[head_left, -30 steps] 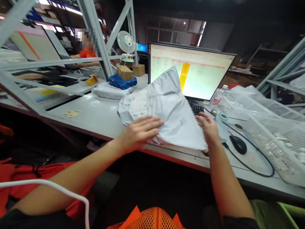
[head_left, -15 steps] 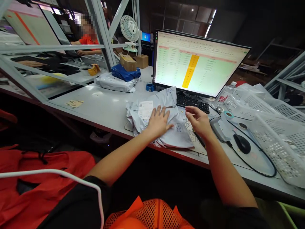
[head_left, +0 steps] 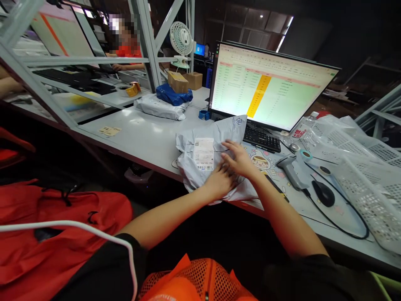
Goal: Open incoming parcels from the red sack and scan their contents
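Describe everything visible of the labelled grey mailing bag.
The mailing bag is pale grey, creased, plastic-looking, with a white barcode label and a dark mark at its upper-right corner. It lies at the front of the desk, partly hiding the keyboard. Your left grip rests on it; your right grip is above, contact unclear.

Grey metal frames (head_left: 146, 37) flank a pale desk (head_left: 131, 131); dim panes (head_left: 241, 26) behind, perhaps windows

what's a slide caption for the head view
Left hand on a labelled bag, right hand over it, lit monitor behind.
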`<action>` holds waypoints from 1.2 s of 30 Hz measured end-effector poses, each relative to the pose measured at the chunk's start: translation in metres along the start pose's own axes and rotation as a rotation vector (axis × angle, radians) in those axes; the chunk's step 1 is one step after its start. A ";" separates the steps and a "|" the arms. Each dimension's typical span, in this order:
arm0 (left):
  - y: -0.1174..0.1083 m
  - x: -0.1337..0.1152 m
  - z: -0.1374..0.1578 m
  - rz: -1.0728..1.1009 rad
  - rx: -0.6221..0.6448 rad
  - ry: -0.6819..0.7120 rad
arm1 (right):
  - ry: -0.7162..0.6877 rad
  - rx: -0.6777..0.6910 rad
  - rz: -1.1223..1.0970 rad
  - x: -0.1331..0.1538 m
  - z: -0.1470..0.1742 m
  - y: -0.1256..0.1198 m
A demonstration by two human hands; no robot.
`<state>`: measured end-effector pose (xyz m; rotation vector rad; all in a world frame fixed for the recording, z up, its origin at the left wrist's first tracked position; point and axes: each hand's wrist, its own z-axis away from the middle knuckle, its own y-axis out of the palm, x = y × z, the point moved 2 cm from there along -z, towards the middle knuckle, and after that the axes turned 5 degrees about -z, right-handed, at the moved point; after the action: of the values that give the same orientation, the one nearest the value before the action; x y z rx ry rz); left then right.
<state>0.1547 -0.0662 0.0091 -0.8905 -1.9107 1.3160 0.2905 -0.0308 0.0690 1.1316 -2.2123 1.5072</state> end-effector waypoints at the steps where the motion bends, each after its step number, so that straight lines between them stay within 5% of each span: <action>1: -0.005 -0.001 0.001 0.033 0.007 -0.003 | 0.031 0.041 0.013 -0.001 0.000 0.011; 5: -0.042 0.044 0.028 0.163 -0.113 -0.085 | 0.186 0.038 0.052 -0.002 0.029 0.034; 7: -0.057 0.094 0.052 0.145 -0.243 -0.313 | 0.215 0.030 0.050 0.002 0.055 0.039; 11: -0.047 0.158 0.093 0.237 -0.212 -0.498 | 0.260 0.093 0.081 0.009 0.092 0.047; 14: -0.026 0.142 0.118 0.318 -0.254 -0.531 | 0.280 0.182 0.089 -0.005 0.091 0.047; 20: -0.009 0.045 0.140 0.369 -0.301 -0.363 | 0.259 0.244 0.099 -0.061 0.057 0.017; 23: -0.012 0.002 0.131 0.537 -0.200 -0.171 | 0.329 0.134 0.116 -0.070 0.046 0.004; 26: -0.034 -0.025 0.116 0.616 0.048 0.036 | 0.287 -0.016 0.023 -0.056 0.052 0.002; 29: -0.082 -0.029 0.097 0.638 0.240 0.155 | 0.229 -0.098 -0.061 -0.032 0.072 0.002; 32: -0.135 -0.013 0.066 0.650 0.029 0.122 | 0.205 -0.082 -0.116 -0.012 0.096 0.000; 34: -0.146 0.004 0.044 0.535 -0.069 0.055 | 0.193 0.006 -0.122 -0.004 0.109 -0.001; 36: -0.133 0.021 0.024 0.326 -0.005 -0.019 | 0.229 0.129 -0.060 -0.003 0.119 0.001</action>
<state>0.1007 -0.0969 0.1307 -1.2357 -1.8371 1.5086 0.3180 -0.1331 0.0139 0.9948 -1.9389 1.6816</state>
